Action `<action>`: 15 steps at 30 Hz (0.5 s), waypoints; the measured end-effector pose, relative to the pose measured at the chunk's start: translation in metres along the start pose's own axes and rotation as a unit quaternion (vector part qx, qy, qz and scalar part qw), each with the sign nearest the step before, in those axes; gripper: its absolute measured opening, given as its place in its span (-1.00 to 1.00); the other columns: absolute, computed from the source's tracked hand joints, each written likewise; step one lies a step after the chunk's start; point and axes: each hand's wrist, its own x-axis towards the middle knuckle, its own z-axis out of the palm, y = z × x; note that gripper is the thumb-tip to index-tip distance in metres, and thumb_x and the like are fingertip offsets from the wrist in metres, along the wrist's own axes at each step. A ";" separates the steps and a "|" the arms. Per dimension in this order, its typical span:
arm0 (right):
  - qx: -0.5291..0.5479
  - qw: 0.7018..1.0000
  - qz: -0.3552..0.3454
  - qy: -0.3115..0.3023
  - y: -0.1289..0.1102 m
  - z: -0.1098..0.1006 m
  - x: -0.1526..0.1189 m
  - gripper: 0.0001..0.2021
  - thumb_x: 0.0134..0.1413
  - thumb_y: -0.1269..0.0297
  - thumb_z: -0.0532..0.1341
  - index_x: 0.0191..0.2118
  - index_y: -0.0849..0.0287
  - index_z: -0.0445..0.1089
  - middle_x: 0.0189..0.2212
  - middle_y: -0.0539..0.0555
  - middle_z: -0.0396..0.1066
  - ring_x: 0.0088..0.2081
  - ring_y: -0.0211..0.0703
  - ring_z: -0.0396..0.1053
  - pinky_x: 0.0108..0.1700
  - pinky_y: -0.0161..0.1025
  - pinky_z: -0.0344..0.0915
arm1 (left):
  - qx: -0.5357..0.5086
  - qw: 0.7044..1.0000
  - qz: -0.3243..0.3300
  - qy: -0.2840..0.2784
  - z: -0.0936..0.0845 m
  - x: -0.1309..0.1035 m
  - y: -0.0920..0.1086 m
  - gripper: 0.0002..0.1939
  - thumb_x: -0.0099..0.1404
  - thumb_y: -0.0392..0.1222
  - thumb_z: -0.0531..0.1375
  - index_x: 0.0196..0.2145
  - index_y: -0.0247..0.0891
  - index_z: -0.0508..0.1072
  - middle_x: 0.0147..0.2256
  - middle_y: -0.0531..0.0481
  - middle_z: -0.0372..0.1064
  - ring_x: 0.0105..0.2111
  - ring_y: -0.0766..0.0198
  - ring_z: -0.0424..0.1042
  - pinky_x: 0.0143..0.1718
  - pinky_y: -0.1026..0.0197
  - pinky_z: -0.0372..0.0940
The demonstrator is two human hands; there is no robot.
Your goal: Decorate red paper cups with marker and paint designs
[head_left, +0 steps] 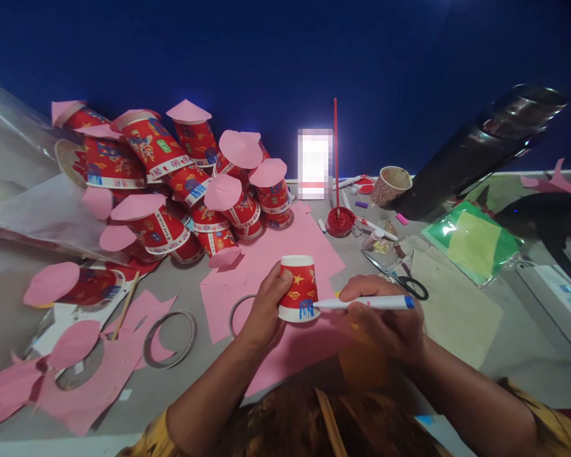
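Note:
A red and white paper cup (297,285), upside down, is held by my left hand (269,304), whose thumb lies on the cup's left side. Blue strokes (307,309) mark its white rim and the red just above. In my right hand (385,320) is a white marker (374,303) with a blue end, its tip touching or very near the blue strokes. Under both hands lies pink paper (266,254). To the left, red cups with pink cone tops (190,130) are piled up, several with similar blue marks.
Two grey rings (170,339) (235,317), pink paper scraps (90,393) and a stick (126,304) lie left. Behind are a red pot (340,222) and a bright blurred rectangle (315,164). Scissors (412,285), a patterned cup (391,186), a black flask (476,152) and a green packet (476,241) are right.

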 end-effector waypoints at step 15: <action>-0.014 0.999 -0.043 -0.013 0.002 0.002 -0.001 -0.88 0.47 0.32 0.22 -0.17 0.12 0.50 -0.45 0.05 0.63 -0.50 -0.16 0.57 -0.45 -0.27 0.45 | 0.020 1.000 0.015 0.000 -0.003 0.000 -0.003 -0.42 0.18 0.23 0.52 -0.07 -0.27 0.59 -0.28 -0.03 0.59 -0.36 0.24 0.51 -0.30 0.24 0.37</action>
